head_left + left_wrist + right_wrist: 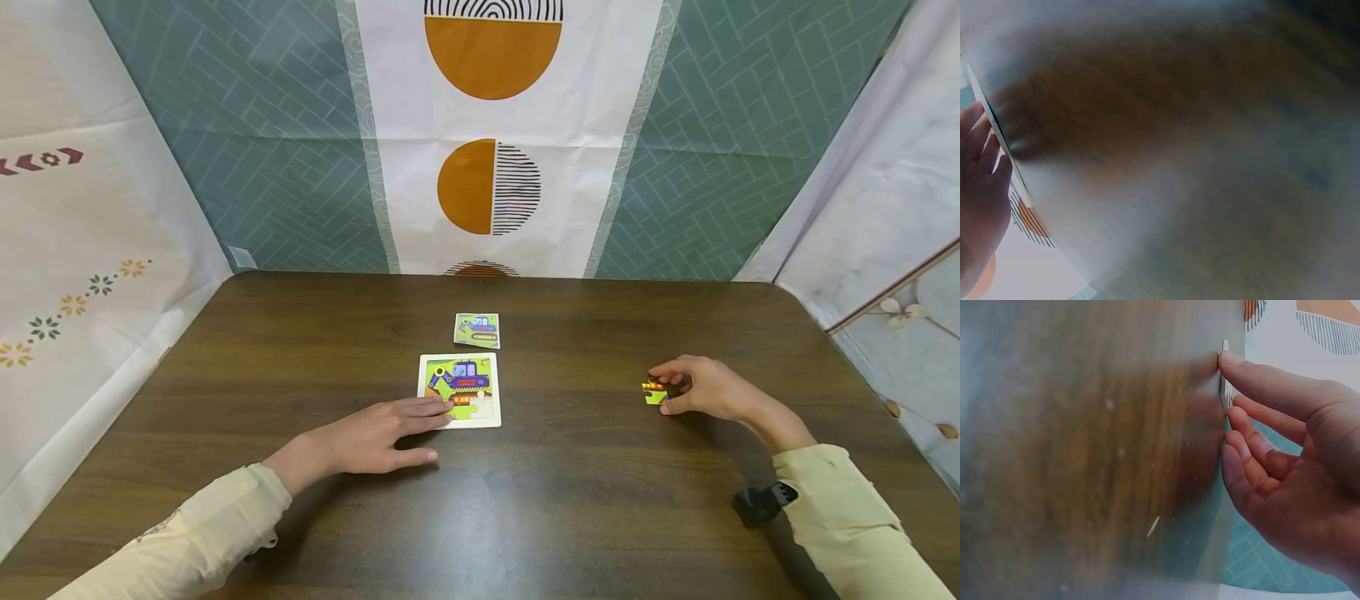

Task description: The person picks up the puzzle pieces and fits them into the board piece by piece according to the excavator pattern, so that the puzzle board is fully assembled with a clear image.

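Note:
A white-framed jigsaw puzzle (pixel 496 375) of a purple excavator on green lies at the middle of the table. Its lower right part shows bare white backing. My left hand (pixel 382 435) rests with extended fingers over its lower left corner, hiding that part; the thumb lies on the wood. In the left wrist view the puzzle's thin edge (pixel 999 134) runs past the fingertips. Off to the right, my right hand (pixel 708 390) pinches a small green jigsaw piece (pixel 656 398) with a red-and-yellow strip, between thumb and fingers. The right wrist view shows this piece edge-on, close to the tabletop.
Just behind the puzzle lies a small picture card (pixel 477 327) with the same excavator. The brown wooden table (pixel 570 500) ends at a patterned curtain (pixel 300 167) at the back. A black strap device (pixel 763 503) sits at the right wrist.

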Demonstrator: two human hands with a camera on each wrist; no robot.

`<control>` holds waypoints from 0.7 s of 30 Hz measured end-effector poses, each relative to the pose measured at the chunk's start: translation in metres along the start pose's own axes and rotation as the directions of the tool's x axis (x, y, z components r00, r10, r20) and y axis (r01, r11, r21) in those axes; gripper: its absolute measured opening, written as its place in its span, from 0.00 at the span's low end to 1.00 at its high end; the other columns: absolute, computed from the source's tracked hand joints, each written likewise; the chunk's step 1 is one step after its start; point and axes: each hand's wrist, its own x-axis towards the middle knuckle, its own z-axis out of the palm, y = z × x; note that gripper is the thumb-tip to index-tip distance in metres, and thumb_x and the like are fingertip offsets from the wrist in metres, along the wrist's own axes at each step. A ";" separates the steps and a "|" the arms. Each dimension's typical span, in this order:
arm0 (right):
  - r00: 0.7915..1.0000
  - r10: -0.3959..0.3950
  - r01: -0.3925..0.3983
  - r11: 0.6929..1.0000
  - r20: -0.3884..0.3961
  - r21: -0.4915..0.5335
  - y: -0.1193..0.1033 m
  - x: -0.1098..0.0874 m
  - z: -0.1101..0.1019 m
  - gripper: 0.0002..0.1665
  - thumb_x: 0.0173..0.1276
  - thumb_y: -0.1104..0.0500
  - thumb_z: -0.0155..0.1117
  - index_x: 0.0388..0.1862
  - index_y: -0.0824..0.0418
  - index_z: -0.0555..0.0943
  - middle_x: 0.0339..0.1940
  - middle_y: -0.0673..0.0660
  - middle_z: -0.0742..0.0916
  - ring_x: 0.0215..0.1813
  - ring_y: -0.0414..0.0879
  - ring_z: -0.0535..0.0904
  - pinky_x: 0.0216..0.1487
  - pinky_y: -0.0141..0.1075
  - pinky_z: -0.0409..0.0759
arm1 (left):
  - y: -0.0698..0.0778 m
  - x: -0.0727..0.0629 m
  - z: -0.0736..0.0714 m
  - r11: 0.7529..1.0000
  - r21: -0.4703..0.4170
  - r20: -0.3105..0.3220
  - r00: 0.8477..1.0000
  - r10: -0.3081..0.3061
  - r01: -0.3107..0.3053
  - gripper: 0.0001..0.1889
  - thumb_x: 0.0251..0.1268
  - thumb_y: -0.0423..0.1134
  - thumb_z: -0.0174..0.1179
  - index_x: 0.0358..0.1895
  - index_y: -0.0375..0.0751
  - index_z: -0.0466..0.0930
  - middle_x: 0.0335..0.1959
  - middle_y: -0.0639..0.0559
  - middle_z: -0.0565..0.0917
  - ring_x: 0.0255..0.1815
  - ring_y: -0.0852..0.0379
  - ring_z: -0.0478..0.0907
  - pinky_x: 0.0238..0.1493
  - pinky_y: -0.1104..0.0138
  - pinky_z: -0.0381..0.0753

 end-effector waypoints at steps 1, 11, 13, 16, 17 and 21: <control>1.000 -0.003 0.003 1.000 0.001 -0.005 0.000 0.000 0.000 0.33 0.50 0.59 0.79 0.52 0.76 0.79 0.39 0.59 0.82 0.41 0.53 0.77 0.40 0.43 0.76 | 0.000 0.000 0.000 1.000 0.000 -0.001 1.000 0.001 -0.001 0.31 0.72 0.56 0.52 0.69 0.39 0.69 0.72 0.47 0.65 0.73 0.50 0.58 0.67 0.54 0.63; 1.000 0.001 -0.002 1.000 -0.027 -0.016 0.000 0.001 0.002 0.27 0.51 0.60 0.78 0.47 0.75 0.81 0.36 0.57 0.83 0.38 0.51 0.77 0.39 0.42 0.76 | 0.001 -0.001 0.000 1.000 -0.010 -0.005 1.000 0.006 -0.006 0.31 0.72 0.55 0.52 0.69 0.39 0.69 0.71 0.47 0.65 0.73 0.50 0.58 0.67 0.54 0.63; 1.000 -0.006 0.005 1.000 -0.028 -0.024 0.000 0.001 0.003 0.27 0.51 0.60 0.78 0.46 0.75 0.81 0.35 0.57 0.83 0.38 0.51 0.77 0.38 0.41 0.76 | 0.001 -0.001 0.000 1.000 -0.012 -0.005 1.000 0.008 -0.008 0.30 0.72 0.55 0.52 0.69 0.38 0.69 0.71 0.47 0.66 0.73 0.50 0.58 0.67 0.54 0.63; 1.000 -0.014 0.013 0.999 -0.028 -0.035 0.000 0.001 0.002 0.27 0.51 0.60 0.78 0.46 0.74 0.82 0.34 0.55 0.83 0.37 0.50 0.77 0.38 0.41 0.76 | 0.000 -0.001 0.000 1.000 -0.012 -0.002 1.000 0.003 -0.003 0.31 0.72 0.55 0.52 0.69 0.39 0.69 0.72 0.47 0.65 0.73 0.50 0.57 0.67 0.54 0.62; 0.999 -0.015 0.014 0.999 -0.031 -0.039 0.000 0.002 0.002 0.26 0.51 0.60 0.78 0.46 0.74 0.82 0.34 0.55 0.83 0.37 0.50 0.77 0.38 0.41 0.76 | 0.000 -0.001 0.000 1.000 -0.011 -0.002 1.000 0.001 -0.001 0.31 0.72 0.55 0.52 0.69 0.39 0.69 0.72 0.47 0.65 0.73 0.50 0.57 0.68 0.54 0.62; 0.999 -0.013 0.011 0.999 -0.034 -0.048 -0.002 0.003 0.003 0.26 0.52 0.59 0.78 0.46 0.73 0.83 0.34 0.53 0.83 0.38 0.49 0.78 0.39 0.41 0.76 | 0.000 -0.001 0.000 1.000 -0.004 -0.003 1.000 -0.002 0.002 0.30 0.72 0.56 0.52 0.69 0.39 0.69 0.71 0.48 0.65 0.73 0.50 0.58 0.67 0.54 0.63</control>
